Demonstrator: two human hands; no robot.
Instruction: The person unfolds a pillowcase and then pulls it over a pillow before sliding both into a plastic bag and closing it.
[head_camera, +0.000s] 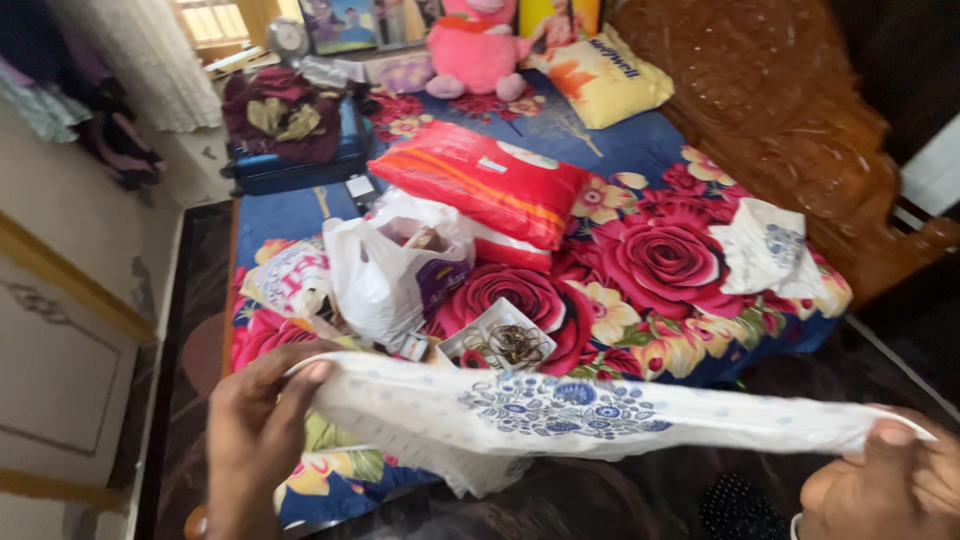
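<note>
I see my left hand (255, 430) and right hand (885, 480) both pinched closed on the white printed cloth (560, 410), stretched between them

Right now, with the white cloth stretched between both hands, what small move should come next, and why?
Probably bring the left hand toward the right hand to fold the white cloth with blue embroidery in half: it hangs taut, and a similar cloth lies on the bed.

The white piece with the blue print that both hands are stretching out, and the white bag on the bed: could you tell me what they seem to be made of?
The white piece held between the left hand and right hand looks like thin matte cotton cloth: it sags and creases softly. The white bag seems thin plastic film, from its glossy, crinkled folds.
</note>
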